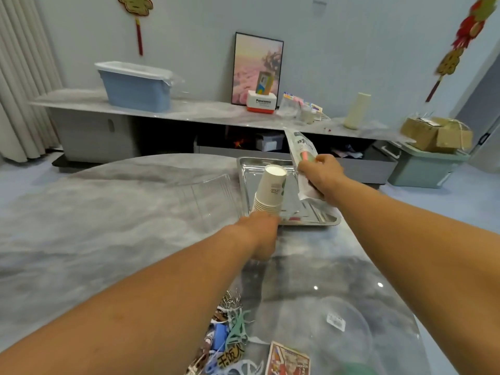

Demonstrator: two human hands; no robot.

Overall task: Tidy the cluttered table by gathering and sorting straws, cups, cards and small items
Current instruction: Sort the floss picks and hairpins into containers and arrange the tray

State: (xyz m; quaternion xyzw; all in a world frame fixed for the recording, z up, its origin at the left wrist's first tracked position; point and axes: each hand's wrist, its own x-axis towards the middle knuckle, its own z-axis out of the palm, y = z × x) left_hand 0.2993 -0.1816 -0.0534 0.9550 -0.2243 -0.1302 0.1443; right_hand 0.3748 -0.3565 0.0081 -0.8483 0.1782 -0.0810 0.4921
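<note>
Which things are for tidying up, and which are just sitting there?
For the job:
stack of paper cups in the left hand
straw packet in the right hand
metal tray
cards
pile of small items

Just lying about:
blue bin
framed picture
cardboard box

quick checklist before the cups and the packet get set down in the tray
1. Left hand holds the cup stack at its base: ok.
2. Stack upright: not ok, it tilts, mouths down.
3. Right hand grips the packet: ok.
4. Free room in the tray: cannot tell, cups and packet hide much of it.
5. Clear box left of the tray, out of the way: ok.
6. Small items and card at the near edge sorted: not ok.
</note>
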